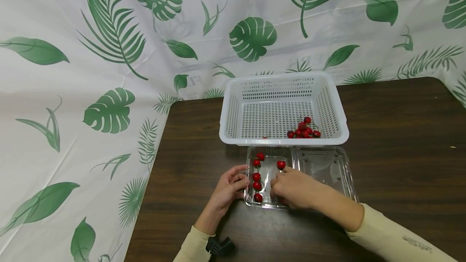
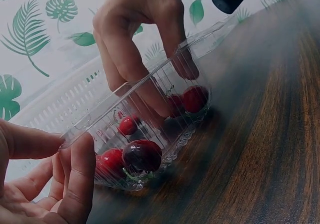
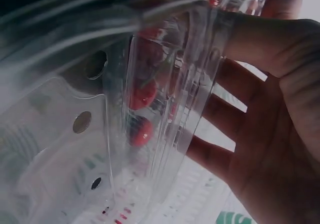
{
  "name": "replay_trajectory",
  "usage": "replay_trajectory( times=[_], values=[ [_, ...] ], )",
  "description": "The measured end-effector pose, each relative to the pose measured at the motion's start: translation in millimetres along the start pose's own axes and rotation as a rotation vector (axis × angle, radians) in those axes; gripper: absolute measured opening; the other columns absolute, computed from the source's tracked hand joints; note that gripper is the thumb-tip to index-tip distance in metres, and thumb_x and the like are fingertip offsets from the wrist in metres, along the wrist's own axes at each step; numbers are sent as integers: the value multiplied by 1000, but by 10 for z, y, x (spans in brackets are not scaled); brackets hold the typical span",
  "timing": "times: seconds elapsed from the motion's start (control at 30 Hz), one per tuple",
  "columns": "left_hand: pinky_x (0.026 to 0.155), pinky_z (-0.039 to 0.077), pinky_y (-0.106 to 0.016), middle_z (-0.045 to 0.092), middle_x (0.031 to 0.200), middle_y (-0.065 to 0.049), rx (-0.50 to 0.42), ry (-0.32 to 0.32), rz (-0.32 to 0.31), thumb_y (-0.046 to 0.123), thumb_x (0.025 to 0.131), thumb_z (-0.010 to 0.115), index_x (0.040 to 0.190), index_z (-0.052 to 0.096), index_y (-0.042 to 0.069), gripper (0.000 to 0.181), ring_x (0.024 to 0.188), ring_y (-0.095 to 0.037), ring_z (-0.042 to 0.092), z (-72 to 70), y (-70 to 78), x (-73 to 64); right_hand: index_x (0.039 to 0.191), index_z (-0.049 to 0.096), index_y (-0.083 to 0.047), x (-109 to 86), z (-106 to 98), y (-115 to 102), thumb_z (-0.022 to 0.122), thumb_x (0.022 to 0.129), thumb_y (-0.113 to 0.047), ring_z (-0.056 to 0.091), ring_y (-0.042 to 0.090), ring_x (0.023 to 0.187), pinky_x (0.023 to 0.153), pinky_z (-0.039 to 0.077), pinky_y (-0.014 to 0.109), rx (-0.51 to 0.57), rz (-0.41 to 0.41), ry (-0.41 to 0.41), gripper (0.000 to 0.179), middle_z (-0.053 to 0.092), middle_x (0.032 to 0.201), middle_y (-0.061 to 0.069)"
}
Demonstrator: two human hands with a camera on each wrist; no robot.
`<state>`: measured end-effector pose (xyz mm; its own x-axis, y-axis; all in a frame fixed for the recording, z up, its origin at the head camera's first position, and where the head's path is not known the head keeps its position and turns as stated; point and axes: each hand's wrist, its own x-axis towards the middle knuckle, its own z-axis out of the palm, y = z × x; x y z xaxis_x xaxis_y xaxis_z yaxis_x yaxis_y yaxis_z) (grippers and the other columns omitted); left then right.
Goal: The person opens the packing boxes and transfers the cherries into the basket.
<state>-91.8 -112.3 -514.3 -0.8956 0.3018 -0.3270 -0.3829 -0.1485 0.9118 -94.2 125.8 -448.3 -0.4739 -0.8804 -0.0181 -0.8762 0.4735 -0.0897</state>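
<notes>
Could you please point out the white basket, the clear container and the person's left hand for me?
White basket (image 1: 273,115): head view, on its bare perforated floor.
Clear container (image 1: 267,172): head view, on its bare floor beside the cherries (image 1: 257,185).
Left hand (image 1: 226,190): head view, on the back of the hand.

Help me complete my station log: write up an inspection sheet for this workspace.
Surface: dark wood-grain table.
Job's things: clear container lying open, cherries in its left half; white basket behind it, with more cherries mostly in the near right corner.
Clutter: a small pale fleck at the right.
Left hand: grips the container's left edge.
Right hand: reaches into the left half; whether it holds a cherry is unclear.
Cables: nothing seen.
Surroundings: white leaf-print sheet behind and left.
</notes>
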Motion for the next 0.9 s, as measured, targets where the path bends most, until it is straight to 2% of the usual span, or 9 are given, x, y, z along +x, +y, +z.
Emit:
replay_trajectory(
  times=[0.27,0.6,0.9],
  values=[
    [54,51,-24,57,90,-2,5,6,1,-2,91,62,135,50,0,46,73,-11,54,8,10,1,63,62,-26,75,72,-29,79,66,-11,54,16,68,63,41,34,-79,46,21,23,58,68,-10],
    [53,51,-23,58,89,-2,2,1,9,-1,91,63,134,51,0,45,71,-10,55,4,4,0,62,63,-24,108,77,-55,81,68,-15,53,16,71,63,41,33,-171,71,-48,21,60,69,-9],
    [54,51,-23,57,90,-3,8,-5,11,0,91,64,134,51,0,45,72,-10,55,-5,3,-6,65,64,-25,114,88,-59,82,68,-18,54,15,72,65,42,33,-142,75,-65,19,61,70,-9]
  ],
)
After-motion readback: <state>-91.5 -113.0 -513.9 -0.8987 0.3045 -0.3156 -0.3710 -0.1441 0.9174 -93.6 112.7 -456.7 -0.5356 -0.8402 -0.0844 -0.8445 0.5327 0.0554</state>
